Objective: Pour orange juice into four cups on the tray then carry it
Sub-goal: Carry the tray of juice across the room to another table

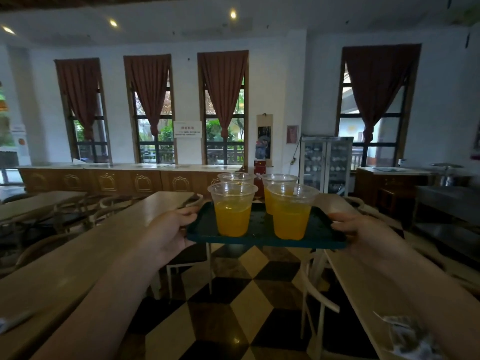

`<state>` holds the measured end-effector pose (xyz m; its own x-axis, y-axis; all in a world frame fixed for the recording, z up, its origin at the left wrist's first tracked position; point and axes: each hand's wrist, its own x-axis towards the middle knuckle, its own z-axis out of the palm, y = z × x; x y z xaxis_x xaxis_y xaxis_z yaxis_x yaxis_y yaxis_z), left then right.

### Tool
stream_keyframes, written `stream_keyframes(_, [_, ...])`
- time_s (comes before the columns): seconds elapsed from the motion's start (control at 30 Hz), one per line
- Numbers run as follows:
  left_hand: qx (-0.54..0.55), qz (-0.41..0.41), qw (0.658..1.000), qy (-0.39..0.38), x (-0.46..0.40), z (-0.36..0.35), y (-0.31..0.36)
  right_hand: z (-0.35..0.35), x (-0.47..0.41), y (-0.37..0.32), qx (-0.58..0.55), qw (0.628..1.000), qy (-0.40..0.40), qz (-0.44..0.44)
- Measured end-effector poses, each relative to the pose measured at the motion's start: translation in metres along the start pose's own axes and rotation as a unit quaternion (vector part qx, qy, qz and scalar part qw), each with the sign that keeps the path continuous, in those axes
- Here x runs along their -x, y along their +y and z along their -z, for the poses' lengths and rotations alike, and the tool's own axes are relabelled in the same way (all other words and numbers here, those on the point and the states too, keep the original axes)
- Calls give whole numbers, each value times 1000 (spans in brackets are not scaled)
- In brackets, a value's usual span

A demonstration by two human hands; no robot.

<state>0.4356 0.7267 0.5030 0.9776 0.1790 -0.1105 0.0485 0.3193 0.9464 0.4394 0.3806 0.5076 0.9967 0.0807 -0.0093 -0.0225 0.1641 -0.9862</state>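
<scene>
A dark green tray (262, 241) is held level in the air over the aisle between two tables. My left hand (172, 224) grips its left edge and my right hand (355, 227) grips its right edge. On the tray stand several clear plastic cups holding orange juice. The near left cup (232, 211) and the near right cup (291, 214) are about half full. Behind them the far left cup (235, 177) and the far right cup (278, 180) are partly hidden.
A long wooden table (85, 253) runs along my left and another table (368, 284) along my right, with white chairs (315, 300) tucked in. Below is a checkered floor (233, 320). A wooden counter (109, 180) and a glass cabinet (324, 165) stand at the back wall.
</scene>
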Motion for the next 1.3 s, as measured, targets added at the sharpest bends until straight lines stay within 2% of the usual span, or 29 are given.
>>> stream_keyframes(0.37, [-12,9,999,-35,-205,19,37,-55,-172,-7,3,999,39,3])
stream_keyframes(0.6, [-9,12,999,-38,-311,13,36,-65,-273,-1,12,999,50,1])
stream_keyframes(0.83, [-24,31,999,-29,-432,-14,32,-42,-402,9,12,998,55,-7])
stream_keyframes(1.13, [-48,-7,998,-37,-602,-87,43,7,-593,-4,-4,999,52,10])
stream_keyframes(1.3, [-44,5,998,-34,-697,-114,41,27,-688,-8,-4,998,64,8])
